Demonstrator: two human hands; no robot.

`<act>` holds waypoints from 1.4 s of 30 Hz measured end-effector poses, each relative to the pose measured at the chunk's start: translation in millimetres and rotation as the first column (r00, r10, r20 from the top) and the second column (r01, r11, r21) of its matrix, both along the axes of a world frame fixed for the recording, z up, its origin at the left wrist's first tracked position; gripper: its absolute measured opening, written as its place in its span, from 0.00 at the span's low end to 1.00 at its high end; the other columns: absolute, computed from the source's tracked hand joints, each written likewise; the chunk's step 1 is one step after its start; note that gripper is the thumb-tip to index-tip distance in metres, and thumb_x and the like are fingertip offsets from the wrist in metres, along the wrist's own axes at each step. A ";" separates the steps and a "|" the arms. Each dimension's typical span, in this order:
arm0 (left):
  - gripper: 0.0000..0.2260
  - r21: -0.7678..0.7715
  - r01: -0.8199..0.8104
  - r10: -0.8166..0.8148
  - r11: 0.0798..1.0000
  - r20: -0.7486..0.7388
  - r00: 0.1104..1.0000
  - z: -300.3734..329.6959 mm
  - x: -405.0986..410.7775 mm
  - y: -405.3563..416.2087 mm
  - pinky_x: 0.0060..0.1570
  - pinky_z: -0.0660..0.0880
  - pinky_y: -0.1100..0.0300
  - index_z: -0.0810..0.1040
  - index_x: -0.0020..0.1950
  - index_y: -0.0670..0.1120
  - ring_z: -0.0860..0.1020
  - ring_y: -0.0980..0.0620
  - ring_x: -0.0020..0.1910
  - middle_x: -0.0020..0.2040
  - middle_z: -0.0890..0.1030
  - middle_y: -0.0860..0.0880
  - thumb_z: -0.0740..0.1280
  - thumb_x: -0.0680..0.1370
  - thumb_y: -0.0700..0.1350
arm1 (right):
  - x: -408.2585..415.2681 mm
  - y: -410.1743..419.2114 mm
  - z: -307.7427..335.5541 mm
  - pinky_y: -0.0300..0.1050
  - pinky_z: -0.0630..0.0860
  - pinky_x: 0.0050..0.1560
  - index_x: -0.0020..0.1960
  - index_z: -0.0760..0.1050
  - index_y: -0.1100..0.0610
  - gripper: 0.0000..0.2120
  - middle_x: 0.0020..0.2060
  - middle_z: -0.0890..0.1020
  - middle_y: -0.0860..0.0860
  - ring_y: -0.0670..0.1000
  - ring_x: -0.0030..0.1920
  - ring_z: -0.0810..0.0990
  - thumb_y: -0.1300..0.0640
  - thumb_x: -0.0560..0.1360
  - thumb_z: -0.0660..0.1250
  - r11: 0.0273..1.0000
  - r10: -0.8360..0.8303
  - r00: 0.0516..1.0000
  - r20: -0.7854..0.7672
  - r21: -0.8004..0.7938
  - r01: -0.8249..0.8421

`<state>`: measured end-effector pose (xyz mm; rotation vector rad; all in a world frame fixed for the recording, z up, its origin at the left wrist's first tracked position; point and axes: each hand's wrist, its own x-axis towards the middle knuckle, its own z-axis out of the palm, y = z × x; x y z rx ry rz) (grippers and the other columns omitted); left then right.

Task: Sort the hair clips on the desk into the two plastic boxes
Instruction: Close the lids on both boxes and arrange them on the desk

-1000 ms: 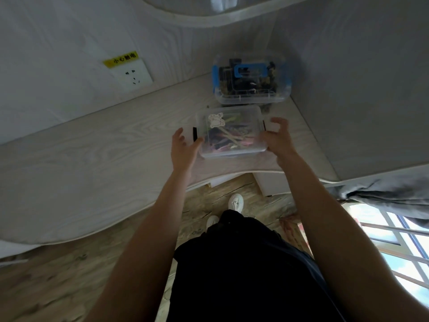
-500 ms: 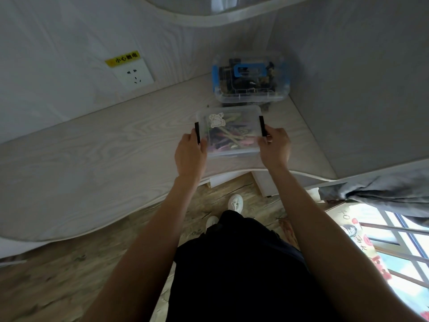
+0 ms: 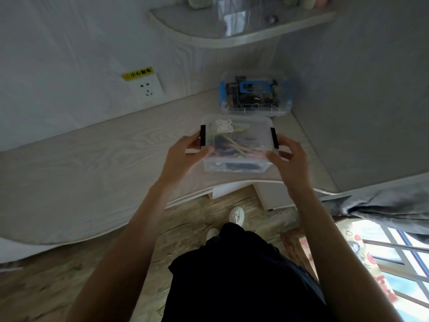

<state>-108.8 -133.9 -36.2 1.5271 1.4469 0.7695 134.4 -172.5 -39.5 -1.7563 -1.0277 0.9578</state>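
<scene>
Head view: left hand point(image 3: 185, 154) and right hand point(image 3: 290, 156) grip clear lidded plastic box point(image 3: 236, 142) of colourful clips at its black side latches; keep box level, press both latches evenly.

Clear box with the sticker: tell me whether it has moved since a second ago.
Yes. The clear box has moved away from the blue-latched box and toward the desk front edge, gripped by the left hand and right hand.

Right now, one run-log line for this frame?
left hand: grips clear box | right hand: grips it too | blue-latched box: behind, closed
</scene>
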 end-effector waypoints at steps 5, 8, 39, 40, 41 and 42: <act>0.23 0.091 -0.025 0.007 0.996 0.198 0.980 31.4 9.9 26.0 0.48 0.72 0.73 0.73 0.63 0.53 0.77 0.63 0.47 0.51 0.79 0.52 0.71 0.69 0.51 | 5.2 13.0 34.2 0.40 0.76 0.51 0.62 0.74 0.54 0.18 0.57 0.80 0.51 0.49 0.50 0.80 0.62 0.73 0.68 0.984 -0.078 0.994 -0.076 0.155 0.089; 0.26 0.104 0.006 -0.029 0.995 0.222 0.975 33.4 21.6 45.6 0.46 0.73 0.74 0.70 0.68 0.45 0.77 0.60 0.51 0.56 0.78 0.50 0.73 0.71 0.44 | 15.3 38.1 43.7 0.40 0.75 0.51 0.60 0.76 0.54 0.17 0.53 0.81 0.53 0.49 0.49 0.78 0.62 0.72 0.68 0.969 -0.104 0.994 -0.036 0.220 0.109; 0.18 -0.072 -0.239 0.228 0.968 -0.129 0.965 -35.7 94.8 124.9 0.51 0.70 0.63 0.76 0.58 0.44 0.78 0.50 0.55 0.55 0.81 0.47 0.71 0.72 0.50 | 44.4 121.3 -23.4 0.33 0.47 0.67 0.75 0.49 0.61 0.33 0.76 0.51 0.56 0.53 0.75 0.52 0.60 0.77 0.62 0.976 0.196 0.929 0.313 -0.153 -0.154; 0.19 -0.077 -0.251 0.241 0.965 -0.119 0.963 -32.4 101.0 126.4 0.54 0.70 0.62 0.75 0.60 0.44 0.78 0.49 0.57 0.57 0.81 0.46 0.71 0.72 0.49 | 48.9 128.1 -21.9 0.30 0.46 0.65 0.75 0.48 0.61 0.33 0.76 0.49 0.56 0.52 0.75 0.51 0.59 0.77 0.62 0.973 0.214 0.920 0.330 -0.151 -0.172; 0.21 -0.091 -0.261 0.252 0.961 -0.100 0.962 -32.8 105.8 129.5 0.56 0.70 0.62 0.74 0.62 0.44 0.77 0.49 0.58 0.58 0.80 0.46 0.71 0.72 0.49 | 52.9 134.0 -21.4 0.30 0.45 0.65 0.75 0.47 0.60 0.33 0.76 0.49 0.55 0.52 0.75 0.50 0.59 0.77 0.62 0.970 0.229 0.906 0.357 -0.159 -0.183; 0.22 -0.098 -0.269 0.261 0.958 -0.088 0.961 -29.7 111.2 132.0 0.58 0.70 0.61 0.73 0.64 0.44 0.77 0.49 0.59 0.59 0.80 0.45 0.71 0.73 0.48 | 57.4 140.0 -21.4 0.32 0.43 0.66 0.75 0.46 0.60 0.34 0.76 0.48 0.55 0.52 0.75 0.49 0.58 0.77 0.62 0.964 0.250 0.888 0.386 -0.184 -0.191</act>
